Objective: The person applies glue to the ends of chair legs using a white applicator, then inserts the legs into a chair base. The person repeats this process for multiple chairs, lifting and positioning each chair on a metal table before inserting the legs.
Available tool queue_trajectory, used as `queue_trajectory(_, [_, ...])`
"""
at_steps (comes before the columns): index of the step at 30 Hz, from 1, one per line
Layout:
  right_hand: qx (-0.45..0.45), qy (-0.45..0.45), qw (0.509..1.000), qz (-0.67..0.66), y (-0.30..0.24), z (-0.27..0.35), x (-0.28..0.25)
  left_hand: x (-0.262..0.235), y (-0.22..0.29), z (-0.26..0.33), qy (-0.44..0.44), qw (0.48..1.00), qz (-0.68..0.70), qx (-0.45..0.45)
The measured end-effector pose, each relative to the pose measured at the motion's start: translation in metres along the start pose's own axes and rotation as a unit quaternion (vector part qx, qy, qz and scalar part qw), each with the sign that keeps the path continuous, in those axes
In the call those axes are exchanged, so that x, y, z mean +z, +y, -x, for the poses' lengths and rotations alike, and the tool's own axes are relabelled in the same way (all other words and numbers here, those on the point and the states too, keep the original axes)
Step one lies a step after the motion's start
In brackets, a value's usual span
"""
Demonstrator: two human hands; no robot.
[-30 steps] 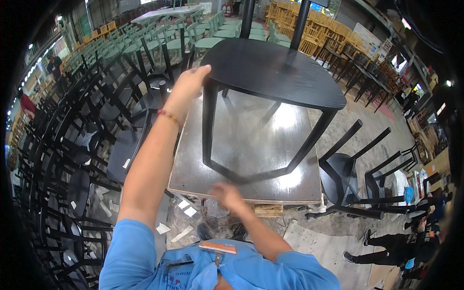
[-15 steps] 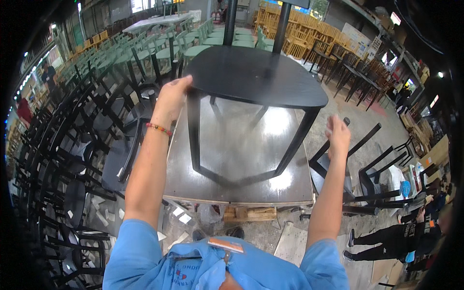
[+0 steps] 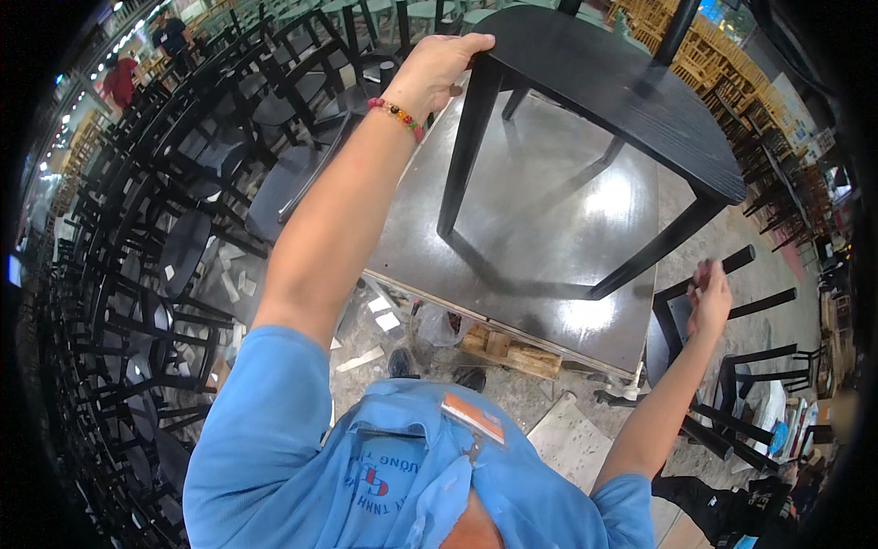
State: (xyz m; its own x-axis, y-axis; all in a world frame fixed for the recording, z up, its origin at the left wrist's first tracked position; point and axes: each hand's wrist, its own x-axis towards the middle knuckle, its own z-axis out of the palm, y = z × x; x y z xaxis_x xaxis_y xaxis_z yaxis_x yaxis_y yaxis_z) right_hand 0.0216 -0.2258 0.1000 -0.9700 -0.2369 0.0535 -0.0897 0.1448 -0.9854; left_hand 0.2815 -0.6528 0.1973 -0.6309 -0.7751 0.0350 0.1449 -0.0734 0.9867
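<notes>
A black wooden chair [image 3: 608,82] stands upright on a dark, glossy tabletop [image 3: 540,220], its legs resting on the surface. My left hand [image 3: 432,73], with a beaded bracelet at the wrist, grips the seat's near left corner, thumb on top and fingers below the edge. My right hand [image 3: 709,302] hangs in the air off the table's right side, apart from the chair. Its fingers are curled together, with a dark patch at their tips; what they hold, if anything, is too small to make out. The chair's backrest is mostly cut off at the top.
Many black chairs [image 3: 187,252] crowd the left side. More dark chairs [image 3: 732,366] lie on the right. Wooden blocks [image 3: 512,352] sit beneath the table's near edge, and pale scraps [image 3: 361,359] litter the floor. A person [image 3: 172,41] stands far left.
The view has swung left and downward, so the chair and table sit higher and further right, tilted. My left hand keeps its hold on the seat corner; my right hand stays off the chair.
</notes>
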Motion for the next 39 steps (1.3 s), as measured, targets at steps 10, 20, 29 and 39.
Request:
queue_trajectory(10, [0.287,-0.180,0.926,0.166,0.199,0.139,-0.047,-0.005,0.003,-0.004,-0.011,0.999,-0.033,0.004])
queue_trajectory(20, [0.572,-0.016,0.816,0.082,0.316,0.231,-0.114,0.005,0.003,0.002,0.005,1.000,-0.017,-0.015])
queue_trajectory(29, [0.474,0.324,0.765,-0.293,0.386,0.171,-0.111,0.030,-0.001,0.003,0.065,0.995,-0.065,-0.036])
queue_trajectory(39, [0.399,0.377,0.735,-0.398,0.380,0.154,-0.093,0.029,-0.006,-0.002,0.025,0.999,0.017,0.012])
